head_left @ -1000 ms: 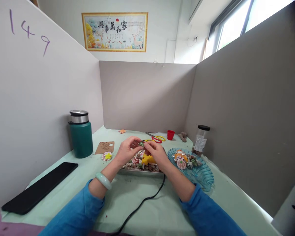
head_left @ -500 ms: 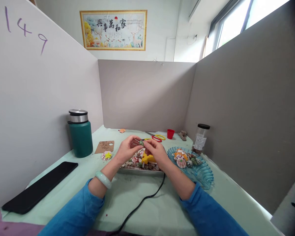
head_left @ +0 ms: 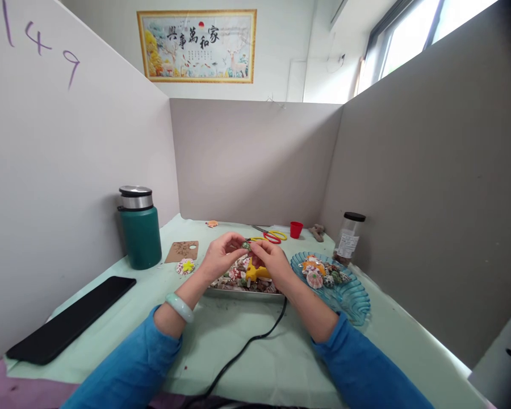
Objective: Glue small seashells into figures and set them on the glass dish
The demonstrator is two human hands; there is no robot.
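While the left hand [head_left: 219,258] and right hand [head_left: 272,262] meet at frame centre, their fingertips pinch what seems a small green shell [head_left: 246,246] above the metal tray [head_left: 238,293], handling that asks steady fingers.

one left hand [head_left: 219,262] and one right hand [head_left: 272,262], with one green shell [head_left: 246,246] pinched between them above the tray [head_left: 238,293]; one tray, its heap of shells too many to count, and one yellow glue gun [head_left: 255,272] on it; one black cord [head_left: 247,346] in front of the tray; right of the tray one blue dish [head_left: 353,301] and one jar [head_left: 349,236]; behind the tray one pair of scissors [head_left: 272,236] and one red cup [head_left: 296,229]; left of the tray one green flask [head_left: 139,230], one brown card [head_left: 182,251] and one black slab [head_left: 70,319]
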